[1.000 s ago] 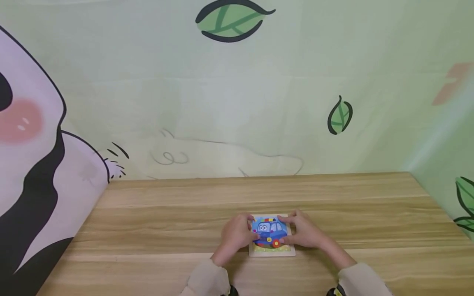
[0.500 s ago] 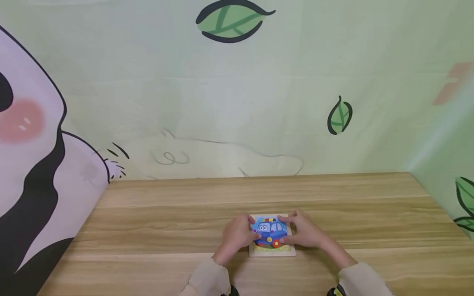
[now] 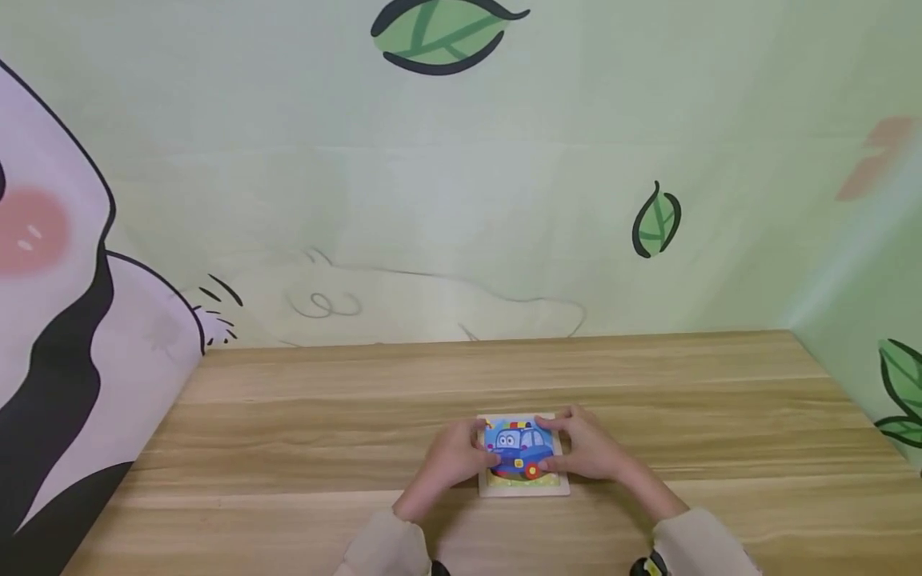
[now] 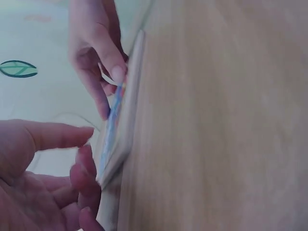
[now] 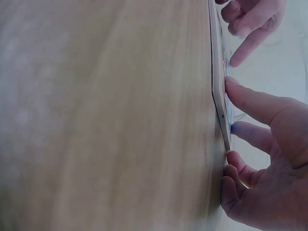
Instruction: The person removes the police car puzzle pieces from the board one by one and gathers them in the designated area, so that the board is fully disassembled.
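Car-picture board (image 3: 520, 453), square, seemingly wooden

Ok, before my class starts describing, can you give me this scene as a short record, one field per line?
Board: pale-framed, bearing a blue car picture
Surface: wood-grain tabletop
Left hand: over the board's left side, contact unclear
Right hand: touching the board's right side
Backdrop: pale green, with printed leaves
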The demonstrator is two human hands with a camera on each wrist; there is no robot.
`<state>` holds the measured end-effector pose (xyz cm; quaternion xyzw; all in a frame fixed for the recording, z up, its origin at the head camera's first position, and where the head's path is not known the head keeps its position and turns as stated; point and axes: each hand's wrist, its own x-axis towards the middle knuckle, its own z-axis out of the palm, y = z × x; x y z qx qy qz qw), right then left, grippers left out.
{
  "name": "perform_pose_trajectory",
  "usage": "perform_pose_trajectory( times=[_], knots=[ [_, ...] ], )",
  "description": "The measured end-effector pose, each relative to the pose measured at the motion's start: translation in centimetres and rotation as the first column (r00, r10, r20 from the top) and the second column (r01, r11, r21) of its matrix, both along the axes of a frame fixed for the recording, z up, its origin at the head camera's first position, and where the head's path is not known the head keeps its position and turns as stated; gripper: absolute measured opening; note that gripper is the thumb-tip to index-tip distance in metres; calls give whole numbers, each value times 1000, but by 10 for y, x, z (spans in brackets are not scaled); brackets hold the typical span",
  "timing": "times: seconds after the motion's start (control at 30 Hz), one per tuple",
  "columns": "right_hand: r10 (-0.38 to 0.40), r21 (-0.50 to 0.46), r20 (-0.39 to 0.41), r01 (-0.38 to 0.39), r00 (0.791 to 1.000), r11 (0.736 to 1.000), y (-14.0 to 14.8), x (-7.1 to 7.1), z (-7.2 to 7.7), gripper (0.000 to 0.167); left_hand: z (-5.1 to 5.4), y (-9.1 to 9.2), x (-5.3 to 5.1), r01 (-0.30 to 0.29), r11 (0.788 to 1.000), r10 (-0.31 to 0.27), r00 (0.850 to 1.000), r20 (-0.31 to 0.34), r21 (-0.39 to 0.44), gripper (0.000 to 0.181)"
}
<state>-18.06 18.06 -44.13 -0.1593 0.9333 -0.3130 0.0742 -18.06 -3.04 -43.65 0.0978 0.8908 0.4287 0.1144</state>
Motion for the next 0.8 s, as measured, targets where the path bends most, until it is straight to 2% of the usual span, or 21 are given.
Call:
perform_pose_trajectory(
  times=[0.13,0.27,0.53,0.7,0.8],
  knots=[
    [24,-9,6,-24,1000,1000,2,0,-1,70,2,-3,2,7,995,-20,991,131,103,61],
    [44,-22,49,-43,998,999,6,1,0,81,1,-5,1,2,987,-38,975,218,164,62],
    [50,-21,78,-48,996,999,10,0,2,86,3,-7,-2,16,975,-77,960,269,221,63],
    [42,-12,82,-41,996,999,9,-1,2,87,4,-12,-2,-6,960,-93,936,340,280,60],
    [32,-14,87,-31,996,999,7,-1,1,87,5,-15,-3,-6,955,-104,929,355,297,58]
  ],
)
